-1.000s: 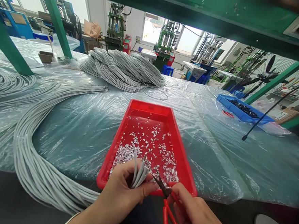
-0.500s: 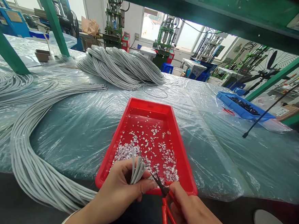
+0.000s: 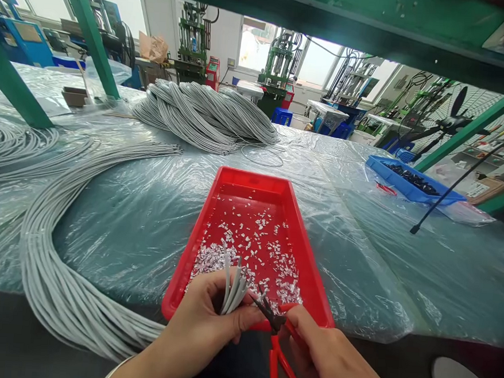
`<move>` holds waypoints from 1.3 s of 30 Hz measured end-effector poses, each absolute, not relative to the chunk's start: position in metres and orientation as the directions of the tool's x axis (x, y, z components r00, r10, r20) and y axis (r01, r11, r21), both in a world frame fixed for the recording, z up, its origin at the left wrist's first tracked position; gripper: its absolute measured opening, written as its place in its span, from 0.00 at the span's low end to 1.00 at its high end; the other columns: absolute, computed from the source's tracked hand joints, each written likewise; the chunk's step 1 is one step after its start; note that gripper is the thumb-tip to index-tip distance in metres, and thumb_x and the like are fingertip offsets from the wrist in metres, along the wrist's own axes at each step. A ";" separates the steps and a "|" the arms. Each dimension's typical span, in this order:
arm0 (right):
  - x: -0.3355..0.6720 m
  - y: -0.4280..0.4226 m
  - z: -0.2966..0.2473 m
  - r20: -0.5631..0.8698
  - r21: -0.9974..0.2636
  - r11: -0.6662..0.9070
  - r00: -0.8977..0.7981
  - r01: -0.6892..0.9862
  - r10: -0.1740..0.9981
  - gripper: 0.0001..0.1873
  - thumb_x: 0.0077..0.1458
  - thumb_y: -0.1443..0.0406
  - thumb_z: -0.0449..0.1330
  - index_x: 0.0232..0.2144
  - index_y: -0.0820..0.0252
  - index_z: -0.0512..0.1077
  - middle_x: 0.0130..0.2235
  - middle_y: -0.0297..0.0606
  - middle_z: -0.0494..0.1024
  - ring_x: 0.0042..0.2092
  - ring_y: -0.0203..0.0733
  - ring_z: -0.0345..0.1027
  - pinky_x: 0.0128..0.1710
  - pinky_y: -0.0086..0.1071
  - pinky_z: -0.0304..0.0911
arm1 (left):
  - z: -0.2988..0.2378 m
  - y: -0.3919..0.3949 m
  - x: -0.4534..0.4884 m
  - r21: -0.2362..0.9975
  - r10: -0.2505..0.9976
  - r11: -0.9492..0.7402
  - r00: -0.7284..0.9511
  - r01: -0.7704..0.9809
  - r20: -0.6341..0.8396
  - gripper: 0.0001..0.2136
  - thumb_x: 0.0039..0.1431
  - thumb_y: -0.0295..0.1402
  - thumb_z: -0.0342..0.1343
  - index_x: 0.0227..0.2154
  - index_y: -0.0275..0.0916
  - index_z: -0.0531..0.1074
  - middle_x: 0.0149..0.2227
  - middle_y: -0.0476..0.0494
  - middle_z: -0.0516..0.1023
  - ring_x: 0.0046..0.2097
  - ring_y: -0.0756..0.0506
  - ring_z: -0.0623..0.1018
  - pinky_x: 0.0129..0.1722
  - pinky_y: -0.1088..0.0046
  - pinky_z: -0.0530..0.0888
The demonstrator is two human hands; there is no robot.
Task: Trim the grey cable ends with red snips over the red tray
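Note:
My left hand (image 3: 212,318) is closed around the ends of a bundle of grey cables (image 3: 67,291), which curves away across the table to the left. Several cable ends (image 3: 235,288) stick up out of that grip. In my right hand (image 3: 310,337) is a pair of red-handled scissors (image 3: 281,358), their dark blades slightly apart and pointing at my left fingertips. What lies between the blade tips is too small to make out. Beneath both hands sits a red tray (image 3: 311,256) with many small silvery scraps (image 3: 212,258) scattered over its bottom.
A big heap of coiled grey cables (image 3: 205,114) lies behind the tray, with more coils (image 3: 9,143) at far left. On the right are a blue tray (image 3: 412,180) of black parts and a thin black rod (image 3: 441,193). Green posts (image 3: 88,33) and an overhead beam (image 3: 333,13) frame the table.
The scissor blades have opened a little wider beside my left fingertips. My left hand keeps its hold on the cables, and the whole view has shifted slightly.

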State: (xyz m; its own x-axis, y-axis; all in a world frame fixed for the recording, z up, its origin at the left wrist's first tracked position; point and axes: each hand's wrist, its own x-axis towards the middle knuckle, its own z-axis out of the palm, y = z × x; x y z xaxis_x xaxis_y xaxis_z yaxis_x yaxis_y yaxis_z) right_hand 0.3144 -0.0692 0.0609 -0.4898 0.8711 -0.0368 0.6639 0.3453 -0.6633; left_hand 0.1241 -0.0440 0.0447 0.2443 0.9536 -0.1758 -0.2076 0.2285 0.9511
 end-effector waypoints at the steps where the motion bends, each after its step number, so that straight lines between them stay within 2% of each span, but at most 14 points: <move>1: 0.314 -0.069 0.061 -0.037 -0.671 0.344 -0.493 0.656 0.869 0.22 0.41 0.70 0.65 0.40 0.54 0.66 0.26 0.35 0.78 0.24 0.46 0.71 0.23 0.30 0.63 | 0.045 -0.044 0.124 0.951 0.954 0.226 0.243 -0.211 -0.173 0.09 0.44 0.30 0.62 0.20 0.36 0.66 0.18 0.56 0.64 0.18 0.56 0.64 0.18 0.82 0.62; 7: 0.319 -0.068 0.059 0.000 -0.656 0.382 -0.506 0.651 0.862 0.22 0.42 0.71 0.65 0.41 0.55 0.66 0.24 0.34 0.77 0.22 0.45 0.69 0.20 0.30 0.61 | 0.044 -0.044 0.124 0.953 0.951 0.230 0.253 -0.200 -0.176 0.10 0.44 0.29 0.62 0.19 0.37 0.65 0.17 0.57 0.63 0.18 0.55 0.63 0.18 0.82 0.61; 11: 0.319 -0.069 0.061 -0.012 -0.624 0.394 -0.513 0.675 0.858 0.21 0.43 0.69 0.64 0.42 0.56 0.66 0.27 0.38 0.78 0.25 0.47 0.71 0.24 0.31 0.65 | 0.043 -0.044 0.126 0.950 0.945 0.237 0.276 -0.203 -0.176 0.10 0.45 0.29 0.62 0.18 0.36 0.65 0.18 0.56 0.64 0.19 0.56 0.63 0.18 0.82 0.61; 14: 0.318 -0.069 0.064 -0.036 -0.651 0.342 -0.478 0.677 0.878 0.18 0.44 0.67 0.65 0.40 0.55 0.68 0.29 0.38 0.78 0.26 0.46 0.71 0.26 0.31 0.66 | 0.042 -0.044 0.126 0.939 0.936 0.260 0.300 -0.227 -0.186 0.10 0.45 0.28 0.63 0.19 0.36 0.66 0.18 0.57 0.64 0.18 0.56 0.63 0.17 0.83 0.61; 19: 0.329 -0.062 0.064 -0.053 -0.752 0.194 -0.350 0.630 0.935 0.14 0.45 0.65 0.64 0.37 0.53 0.71 0.26 0.34 0.76 0.27 0.44 0.69 0.24 0.28 0.64 | 0.045 -0.047 0.114 0.830 0.965 0.219 0.238 -0.513 -0.108 0.13 0.39 0.34 0.68 0.18 0.35 0.69 0.18 0.56 0.64 0.15 0.58 0.63 0.14 0.85 0.57; 21: 0.329 -0.056 0.067 -0.069 -0.822 0.101 -0.274 0.561 0.959 0.11 0.49 0.63 0.62 0.38 0.54 0.72 0.25 0.34 0.74 0.26 0.43 0.67 0.25 0.29 0.63 | 0.049 -0.049 0.110 0.823 0.982 0.170 0.162 -0.542 -0.097 0.13 0.39 0.35 0.69 0.17 0.36 0.70 0.18 0.56 0.65 0.15 0.58 0.64 0.15 0.85 0.58; 23: 0.321 -0.053 0.071 -0.107 -0.913 -0.013 -0.210 0.407 0.972 0.11 0.49 0.61 0.63 0.37 0.54 0.72 0.22 0.31 0.71 0.23 0.40 0.63 0.24 0.29 0.62 | 0.049 -0.050 0.110 0.867 0.979 0.199 0.139 -0.456 -0.151 0.10 0.39 0.31 0.68 0.18 0.37 0.71 0.18 0.55 0.67 0.16 0.57 0.66 0.15 0.84 0.61; 25: 0.307 -0.051 0.074 -0.167 -0.967 -0.118 -0.210 0.228 0.963 0.15 0.43 0.60 0.67 0.36 0.56 0.74 0.18 0.26 0.66 0.19 0.34 0.58 0.20 0.26 0.57 | 0.047 -0.051 0.115 0.903 0.962 0.261 0.168 -0.342 -0.214 0.08 0.38 0.26 0.68 0.20 0.37 0.72 0.17 0.55 0.68 0.16 0.55 0.67 0.15 0.83 0.62; 27: 0.291 -0.049 0.074 -0.199 -0.978 -0.178 -0.244 0.107 0.949 0.14 0.39 0.61 0.70 0.31 0.58 0.75 0.16 0.24 0.64 0.17 0.31 0.54 0.17 0.24 0.51 | 0.044 -0.051 0.122 0.924 0.957 0.264 0.197 -0.275 -0.214 0.08 0.38 0.25 0.67 0.19 0.37 0.71 0.15 0.56 0.68 0.17 0.55 0.67 0.16 0.83 0.63; 29: 0.280 -0.046 0.071 -0.187 -0.982 -0.186 -0.280 0.031 0.941 0.12 0.40 0.60 0.70 0.24 0.61 0.73 0.16 0.26 0.66 0.17 0.30 0.54 0.16 0.23 0.49 | 0.040 -0.051 0.126 0.931 0.958 0.252 0.206 -0.264 -0.201 0.08 0.39 0.27 0.67 0.18 0.36 0.70 0.15 0.56 0.67 0.17 0.55 0.67 0.16 0.83 0.63; 31: 0.275 -0.043 0.066 -0.154 -0.984 -0.174 -0.306 -0.039 0.940 0.14 0.45 0.58 0.67 0.20 0.61 0.69 0.14 0.27 0.66 0.16 0.30 0.53 0.16 0.24 0.47 | 0.039 -0.050 0.127 0.924 0.948 0.265 0.247 -0.274 -0.199 0.07 0.43 0.29 0.65 0.20 0.36 0.71 0.15 0.56 0.68 0.17 0.55 0.68 0.17 0.83 0.64; 34: 0.274 -0.042 0.061 -0.073 -0.988 -0.107 -0.275 -0.109 0.959 0.17 0.51 0.56 0.62 0.19 0.60 0.67 0.12 0.26 0.63 0.16 0.31 0.51 0.17 0.25 0.47 | 0.038 -0.047 0.122 0.908 0.917 0.306 0.344 -0.287 -0.200 0.08 0.46 0.33 0.64 0.22 0.36 0.72 0.15 0.54 0.71 0.16 0.55 0.69 0.17 0.83 0.64; 37: 0.274 -0.044 0.061 0.030 -0.998 0.017 -0.214 -0.063 0.976 0.13 0.49 0.60 0.65 0.19 0.61 0.71 0.16 0.28 0.65 0.19 0.32 0.57 0.20 0.25 0.50 | 0.037 -0.043 0.116 0.879 0.853 0.371 0.483 -0.299 -0.196 0.13 0.45 0.40 0.64 0.22 0.35 0.72 0.17 0.51 0.73 0.15 0.55 0.69 0.15 0.85 0.61; 39: 0.273 -0.044 0.060 0.001 -0.991 -0.038 -0.297 -0.125 0.955 0.11 0.47 0.60 0.66 0.21 0.62 0.74 0.17 0.28 0.66 0.19 0.32 0.57 0.20 0.25 0.49 | 0.036 -0.042 0.113 0.855 0.779 0.425 0.601 -0.297 -0.178 0.15 0.46 0.43 0.63 0.23 0.34 0.73 0.18 0.49 0.73 0.15 0.56 0.68 0.13 0.86 0.60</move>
State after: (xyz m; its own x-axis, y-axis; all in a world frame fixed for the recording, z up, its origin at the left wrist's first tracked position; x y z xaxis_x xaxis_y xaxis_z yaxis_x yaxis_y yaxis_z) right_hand 0.2729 -0.0439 0.0603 -0.2969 0.9549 0.0012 -0.1246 -0.0375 -0.9915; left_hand 0.1134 -0.0421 0.0355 0.6011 0.7791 -0.1780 -0.2975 0.4248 0.8550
